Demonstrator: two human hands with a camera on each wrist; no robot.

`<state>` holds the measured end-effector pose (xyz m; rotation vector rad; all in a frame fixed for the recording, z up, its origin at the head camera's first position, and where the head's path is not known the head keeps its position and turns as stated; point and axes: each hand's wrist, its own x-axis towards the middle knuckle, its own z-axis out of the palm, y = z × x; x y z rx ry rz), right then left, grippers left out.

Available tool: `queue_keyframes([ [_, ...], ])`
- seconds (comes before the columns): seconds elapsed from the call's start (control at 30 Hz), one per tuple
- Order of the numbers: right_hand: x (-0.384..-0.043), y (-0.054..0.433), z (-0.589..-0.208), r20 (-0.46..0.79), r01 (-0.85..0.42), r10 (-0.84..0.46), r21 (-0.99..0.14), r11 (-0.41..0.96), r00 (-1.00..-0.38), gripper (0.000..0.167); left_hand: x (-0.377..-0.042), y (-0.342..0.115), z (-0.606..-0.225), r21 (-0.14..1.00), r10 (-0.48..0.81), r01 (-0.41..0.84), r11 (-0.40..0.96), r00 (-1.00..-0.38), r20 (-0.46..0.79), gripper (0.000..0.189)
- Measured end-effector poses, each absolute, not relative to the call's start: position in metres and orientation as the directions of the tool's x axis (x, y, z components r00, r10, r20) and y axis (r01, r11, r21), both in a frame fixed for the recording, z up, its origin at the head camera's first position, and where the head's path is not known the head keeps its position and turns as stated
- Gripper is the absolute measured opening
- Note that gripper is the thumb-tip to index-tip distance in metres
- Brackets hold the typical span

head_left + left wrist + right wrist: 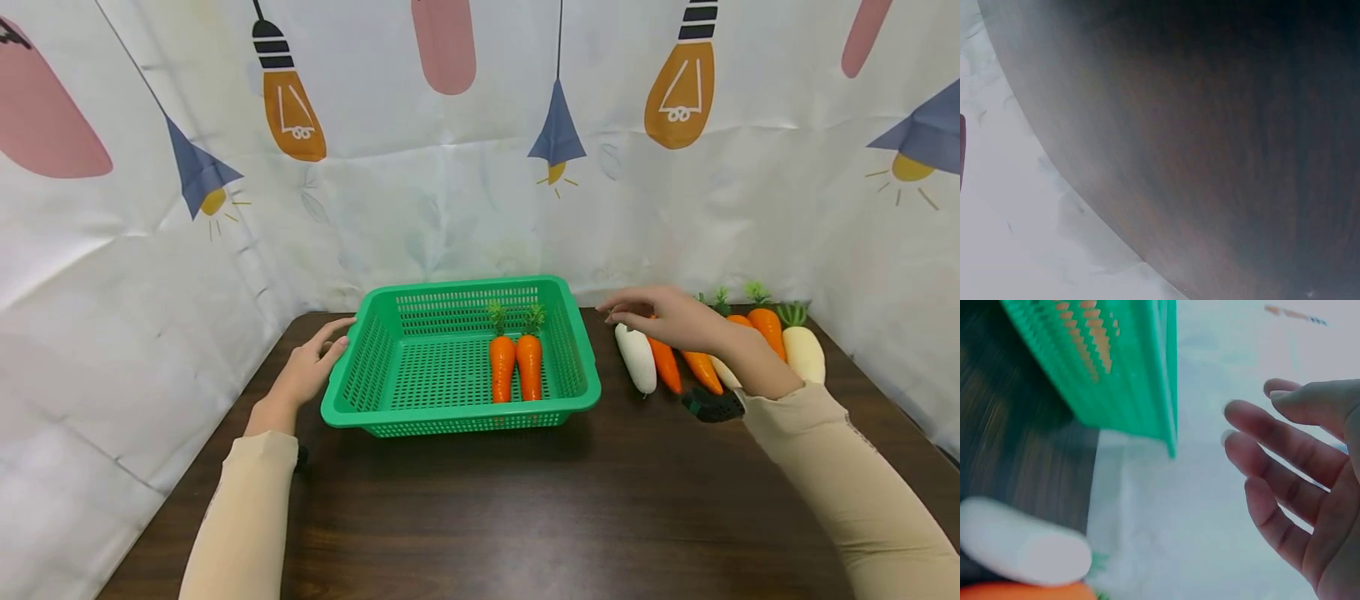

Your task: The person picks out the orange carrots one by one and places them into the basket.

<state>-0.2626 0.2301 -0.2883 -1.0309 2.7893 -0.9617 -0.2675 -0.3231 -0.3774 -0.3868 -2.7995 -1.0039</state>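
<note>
We touch the basket [427, 417] with our left hand [304, 368], fingers loose, gripping nothing — our right hand [671, 318], empty, fingers gently bent, hangs near the radish [637, 360].

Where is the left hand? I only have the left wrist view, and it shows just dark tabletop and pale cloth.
Observer: The left hand is at the left rim of the green basket.
Operator: Is there anything in that basket?
Observer: Two orange carrots lie side by side toward its right end.
Operator: And is the right hand carrying anything?
Observer: No, the right hand holds nothing.
</note>
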Motion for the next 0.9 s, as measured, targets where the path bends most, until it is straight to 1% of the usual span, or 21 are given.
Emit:
queue_keyframes([
  [0.13, -0.263, 0.252, -0.297, 0.176, -0.502, -0.487, -0.518, 0.693, -0.855, 0.027, -0.267, -0.323, -0.377, 0.609, 0.190, 0.283, 0.741, -0.958, 0.214, 0.056],
  [0.23, -0.267, 0.269, -0.307, 0.130, -0.410, -0.401, -0.490, 0.769, -0.907, 0.031, -0.267, -0.323, -0.376, 0.611, 0.193, 0.284, 0.739, -0.958, 0.213, 0.056],
  [0.4, -0.271, 0.291, -0.330, 0.054, -0.269, -0.278, -0.482, 0.834, -0.959, 0.038, -0.268, -0.323, -0.376, 0.611, 0.193, 0.286, 0.738, -0.957, 0.214, 0.056],
  [0.57, -0.270, 0.298, -0.351, -0.039, -0.178, -0.223, -0.476, 0.861, -0.974, 0.050, -0.269, -0.322, -0.378, 0.612, 0.196, 0.286, 0.737, -0.958, 0.211, 0.056],
  [0.77, -0.272, 0.294, -0.365, -0.180, -0.098, -0.223, -0.528, 0.844, -0.958, 0.070, -0.268, -0.323, -0.377, 0.614, 0.183, 0.279, 0.738, -0.959, 0.216, 0.056],
  [0.9, -0.273, 0.291, -0.371, -0.194, -0.080, -0.213, -0.533, 0.843, -0.957, 0.079, -0.268, -0.324, -0.378, 0.620, 0.184, 0.278, 0.734, -0.960, 0.212, 0.056],
])
